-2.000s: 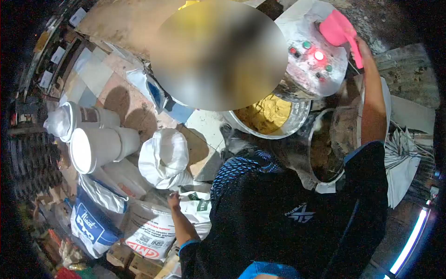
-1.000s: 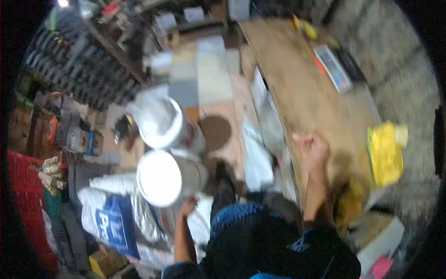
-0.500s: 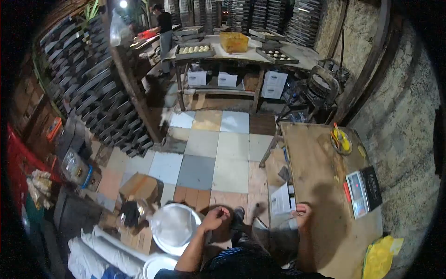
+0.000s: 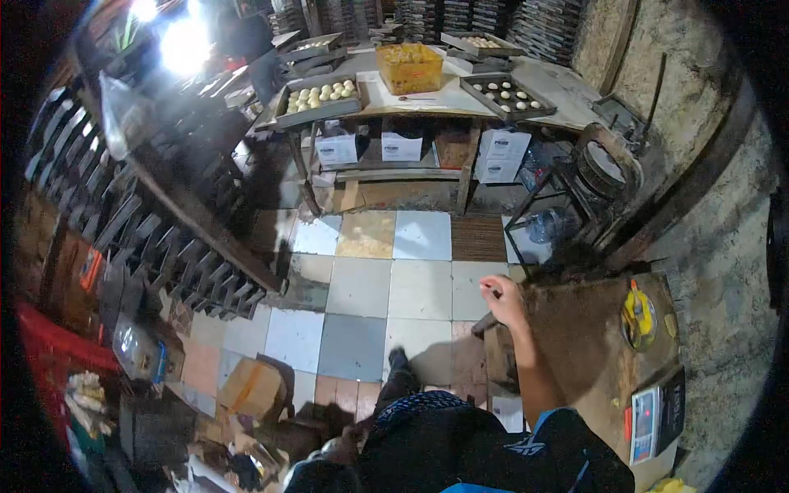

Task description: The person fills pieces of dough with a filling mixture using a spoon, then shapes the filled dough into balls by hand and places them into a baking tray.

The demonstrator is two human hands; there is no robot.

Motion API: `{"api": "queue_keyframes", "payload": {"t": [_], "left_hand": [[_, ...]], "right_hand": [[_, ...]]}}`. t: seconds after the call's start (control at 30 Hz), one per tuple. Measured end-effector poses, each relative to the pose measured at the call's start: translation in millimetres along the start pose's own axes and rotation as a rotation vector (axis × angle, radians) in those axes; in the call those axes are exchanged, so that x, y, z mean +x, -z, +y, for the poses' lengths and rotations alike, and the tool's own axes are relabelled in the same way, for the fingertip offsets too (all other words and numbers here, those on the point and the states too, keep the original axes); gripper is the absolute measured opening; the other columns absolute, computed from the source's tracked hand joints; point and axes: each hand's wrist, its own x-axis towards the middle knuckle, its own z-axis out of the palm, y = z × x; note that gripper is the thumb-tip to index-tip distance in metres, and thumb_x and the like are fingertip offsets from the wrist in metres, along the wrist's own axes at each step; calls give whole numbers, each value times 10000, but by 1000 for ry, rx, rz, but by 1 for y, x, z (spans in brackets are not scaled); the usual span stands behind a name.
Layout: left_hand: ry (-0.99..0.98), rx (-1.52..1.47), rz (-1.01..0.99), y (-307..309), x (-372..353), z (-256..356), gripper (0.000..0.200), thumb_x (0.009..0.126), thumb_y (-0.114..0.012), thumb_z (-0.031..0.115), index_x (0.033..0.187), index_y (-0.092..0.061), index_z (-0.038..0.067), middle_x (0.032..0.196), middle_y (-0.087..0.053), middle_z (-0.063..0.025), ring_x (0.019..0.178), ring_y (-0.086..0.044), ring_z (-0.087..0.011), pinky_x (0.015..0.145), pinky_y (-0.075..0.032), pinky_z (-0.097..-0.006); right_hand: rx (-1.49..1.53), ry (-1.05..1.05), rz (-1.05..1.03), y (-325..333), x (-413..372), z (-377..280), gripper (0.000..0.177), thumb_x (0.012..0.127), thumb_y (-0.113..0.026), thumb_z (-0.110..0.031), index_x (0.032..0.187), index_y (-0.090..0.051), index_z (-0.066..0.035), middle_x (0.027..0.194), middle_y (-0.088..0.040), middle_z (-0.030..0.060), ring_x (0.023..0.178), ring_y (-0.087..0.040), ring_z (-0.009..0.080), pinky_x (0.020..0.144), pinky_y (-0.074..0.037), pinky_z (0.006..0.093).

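Observation:
My right hand [image 4: 503,301] is raised over the floor tiles by the near corner of the wooden table [image 4: 575,353]. Its fingers are curled together, and nothing shows in them. Low beside my body, my left hand [image 4: 348,446] is dark and blurred, so its fingers cannot be made out. Ahead, the long worktable [image 4: 370,94] bears a yellow plastic tub [image 4: 409,69], a tray of pale dough balls [image 4: 319,97] on its left and a tray with spaced dough balls [image 4: 508,96] on its right.
A dark machine [image 4: 604,168] stands right of the worktable. On the near table are a scale [image 4: 645,423] and a bowl with yellow items [image 4: 638,316]. Stacked trays and a slanting post [image 4: 197,218] rise at left. A cardboard box [image 4: 251,390] sits low left. Another person [image 4: 246,49] stands at the far left.
The view has moved forward, and the worktable is nearer. My right hand has risen and moved forward past the near table's edge. My left hand has dropped back against my body.

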Motion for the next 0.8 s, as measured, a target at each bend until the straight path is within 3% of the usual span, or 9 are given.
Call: {"api": "queue_keyframes", "payload": {"t": [0.1, 0.27, 0.4, 0.47, 0.53, 0.6, 0.7, 0.73, 0.8], "left_hand": [[105, 46, 38, 25, 45, 50, 283, 858, -608, 302, 1054, -628, 98, 903, -681, -63, 771, -654, -228, 639, -513, -368], [44, 166, 102, 97, 130, 131, 317, 887, -553, 347, 1061, -624, 92, 841, -667, -100, 762, -648, -258, 624, -504, -387], [-310, 695, 296, 161, 243, 210, 354, 911, -509, 383, 1068, -621, 87, 792, -656, -130, 755, -643, -282, 612, -496, -402], [-435, 895, 500, 204, 304, 288, 383, 882, -531, 418, 1036, -636, 83, 801, -665, -158, 778, -641, -310, 640, -486, -417], [-118, -71, 476, 250, 322, 420, 345, 830, -673, 278, 1056, -588, 31, 780, -661, -106, 653, -625, -212, 535, -483, -363], [-252, -218, 647, 293, 335, 509, 414, 809, -716, 331, 1039, -569, 20, 789, -650, -89, 669, -612, -166, 598, -486, -327], [-396, -495, 761, 377, 332, 591, 534, 821, -730, 276, 1210, -458, 31, 921, -622, -88, 777, -607, -178, 669, -489, -325], [-546, -594, 827, 413, 327, 607, 560, 798, -732, 271, 1228, -456, 41, 802, -633, -70, 696, -585, -131, 575, -465, -290], [-766, -820, 1073, 513, 238, 710, 425, 822, -687, 199, 1157, -466, 62, 806, -600, -42, 687, -578, -134, 564, -438, -262]], "right_hand": [[-181, -141, -181, -38, 100, 8, 158, 852, -649, -170, 861, -613, -16, 769, -633, 82, 712, -626, 191, 611, -482, 307], [86, -44, -82, -138, 204, 50, 163, 829, -616, -5, 989, -598, -26, 814, -574, 75, 643, -529, 153, 572, -451, 318], [195, -48, -322, -170, 313, 93, 218, 786, -635, -11, 1003, -633, -6, 895, -647, 100, 801, -625, 159, 727, -501, 284], [213, -16, -285, -176, 372, 117, 143, 872, -596, -27, 1010, -609, 10, 786, -599, 27, 647, -574, 98, 583, -496, 262], [347, -219, -230, -183, 433, 125, 156, 908, -615, -143, 873, -613, 9, 716, -577, 27, 577, -533, 84, 519, -465, 247], [319, -319, -155, -198, 492, 144, 305, 944, -571, -218, 721, -534, -13, 642, -530, 31, 505, -487, 86, 474, -418, 249], [406, -198, -186, -227, 566, 163, 127, 916, -503, -75, 792, -481, -67, 703, -490, 23, 511, -494, 101, 470, -408, 259], [442, -183, -223, -239, 585, 152, 113, 901, -508, -51, 793, -481, -66, 696, -479, 18, 522, -489, 98, 476, -413, 260], [437, -114, -308, -283, 654, 99, 94, 883, -516, -21, 803, -485, -61, 694, -472, 13, 547, -489, 94, 492, -424, 262]]}}
